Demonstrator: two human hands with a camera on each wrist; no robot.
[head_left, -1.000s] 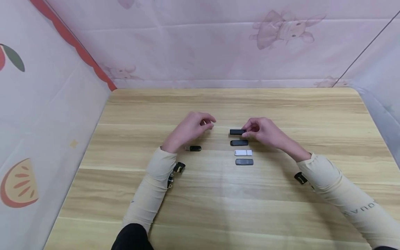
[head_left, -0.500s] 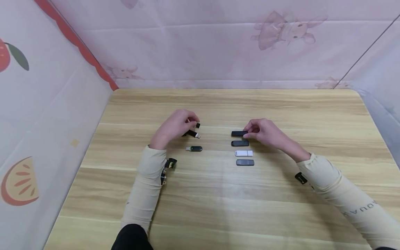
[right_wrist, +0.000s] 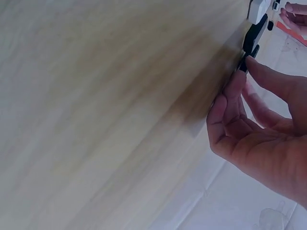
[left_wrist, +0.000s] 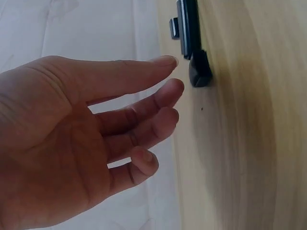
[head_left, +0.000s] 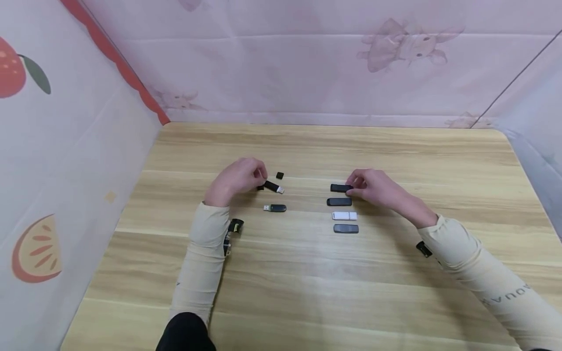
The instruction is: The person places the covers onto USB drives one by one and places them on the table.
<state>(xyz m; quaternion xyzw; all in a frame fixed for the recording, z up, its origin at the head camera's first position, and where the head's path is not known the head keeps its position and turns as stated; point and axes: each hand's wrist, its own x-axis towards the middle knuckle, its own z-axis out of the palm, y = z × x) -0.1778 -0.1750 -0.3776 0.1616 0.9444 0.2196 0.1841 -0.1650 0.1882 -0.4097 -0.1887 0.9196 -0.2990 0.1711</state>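
My left hand hovers just left of an uncapped black USB stick, with nothing between its fingers. In the left wrist view, loosely bent fingers and a straight thumb come close to a small black piece at the stick's near end. A small black cap lies beyond the stick. On the right, my right hand pinches the right end of another black USB stick, the farthest in a column. Fingertips and thumb hide that end; the right wrist view confirms the pinch.
Below the pinched stick lie a dark USB stick, a white one and a grey one. Another USB stick, plug showing, lies on the left. The wooden table meets a pink printed curtain at the back.
My left hand has moved left from between the two groups, exposing the uncapped black stick and its cap. My right hand keeps its pinch. The head view has shifted slightly.
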